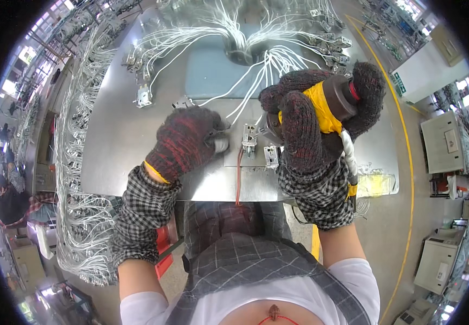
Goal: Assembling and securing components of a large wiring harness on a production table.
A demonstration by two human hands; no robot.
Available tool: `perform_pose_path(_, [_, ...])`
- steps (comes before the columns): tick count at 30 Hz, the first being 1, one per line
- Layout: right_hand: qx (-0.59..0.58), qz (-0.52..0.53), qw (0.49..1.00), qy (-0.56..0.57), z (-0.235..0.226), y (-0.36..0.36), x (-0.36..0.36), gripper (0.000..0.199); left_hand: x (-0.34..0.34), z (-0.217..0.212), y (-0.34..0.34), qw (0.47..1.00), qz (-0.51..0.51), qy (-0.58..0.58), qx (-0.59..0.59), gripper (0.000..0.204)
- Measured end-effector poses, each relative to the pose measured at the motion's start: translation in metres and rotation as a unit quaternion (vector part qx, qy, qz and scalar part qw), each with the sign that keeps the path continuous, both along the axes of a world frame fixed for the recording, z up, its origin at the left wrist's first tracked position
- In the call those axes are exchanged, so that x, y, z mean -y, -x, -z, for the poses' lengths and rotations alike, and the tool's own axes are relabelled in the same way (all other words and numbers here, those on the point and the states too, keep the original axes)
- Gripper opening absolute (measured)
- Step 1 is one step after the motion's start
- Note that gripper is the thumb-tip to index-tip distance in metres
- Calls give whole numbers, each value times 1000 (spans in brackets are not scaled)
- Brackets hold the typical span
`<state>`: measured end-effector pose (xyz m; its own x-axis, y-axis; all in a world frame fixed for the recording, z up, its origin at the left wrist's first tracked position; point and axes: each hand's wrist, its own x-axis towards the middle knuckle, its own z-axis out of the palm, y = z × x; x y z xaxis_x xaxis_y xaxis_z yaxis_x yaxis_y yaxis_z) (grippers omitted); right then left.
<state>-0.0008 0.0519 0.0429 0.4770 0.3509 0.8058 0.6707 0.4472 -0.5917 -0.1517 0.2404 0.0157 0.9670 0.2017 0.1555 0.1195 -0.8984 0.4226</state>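
Head view: right hand (pixel 321 116) fingers clamped on yellow power screwdriver (pixel 334 103) mid-frame; left hand (pixel 188 141) fingers closed, pressing small connector (pixel 220 144) on metal table (pixel 120 135).

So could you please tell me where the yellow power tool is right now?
The yellow power tool is on the right of the head view, gripped in the right hand above the metal table, just right of two small connectors.

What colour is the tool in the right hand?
Yellow body with a dark brown-black end cap, gripped in the right hand; tool seen in the head view.
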Motion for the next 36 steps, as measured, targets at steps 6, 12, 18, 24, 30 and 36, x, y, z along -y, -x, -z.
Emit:
perform_pose_path(6, [-271, -102, 946, -148, -12, 20, -10, 86, 4, 2, 8, 901, 31, 433, 8, 57])
perform_pose_path(12, [-101, -54, 983, -144, -8, -16, -9, 76, 31, 4, 7, 815, -46, 571, 83, 64])
perform_pose_path(18, [-344, -87, 906, -233, 1, -31, -2, 71, 39, 3, -23, 976, 13, 199, 87, 64])
perform_pose_path(24, [-186, 32, 973, -130, -17, -2, 0, 82, 39, 7, -25, 987, -17, 151, 59, 78])
perform_pose_path(30, [-131, -76, 976, -154, -12, 5, -7, 78, 50, 6, -32, 987, -29, 156, 27, 75])
perform_pose_path(36, [83, 30, 995, 42, -9, -8, 12, 71, 19, 9, -14, 995, 45, 78, 42, 85])
